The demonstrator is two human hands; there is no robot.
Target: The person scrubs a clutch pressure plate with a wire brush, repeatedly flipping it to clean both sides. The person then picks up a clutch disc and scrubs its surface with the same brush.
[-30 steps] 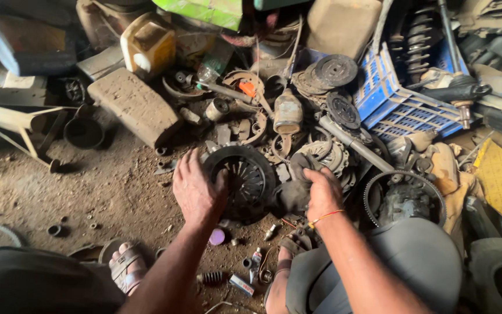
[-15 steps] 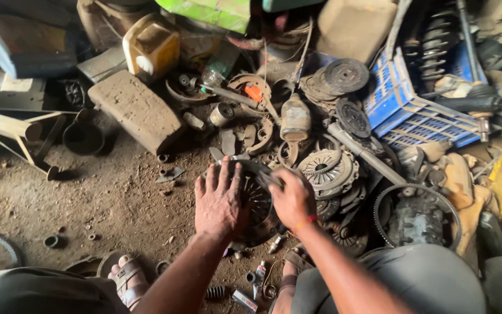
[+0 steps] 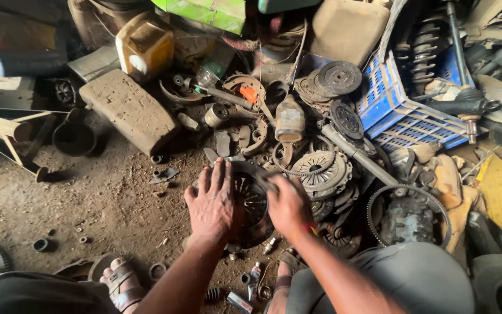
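Behind clutch disc [image 3: 251, 203], yellow jug [image 3: 144, 45]

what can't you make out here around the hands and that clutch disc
Head view:
- Clutch disc: mostly covered by left hand and right hand.
- Right fingertips: motion-blurred; grip unclear.
- Small parts by the sandalled foot: too small to identify.
- Blue crate: contents hidden by a spring and clutter.

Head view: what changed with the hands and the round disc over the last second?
Both hands closed in on the disc. The left hand, earlier at its left rim, now lies flat on its left half. The right hand moved left onto its right edge. The disc, blue crate and yellow jug seem unmoved.
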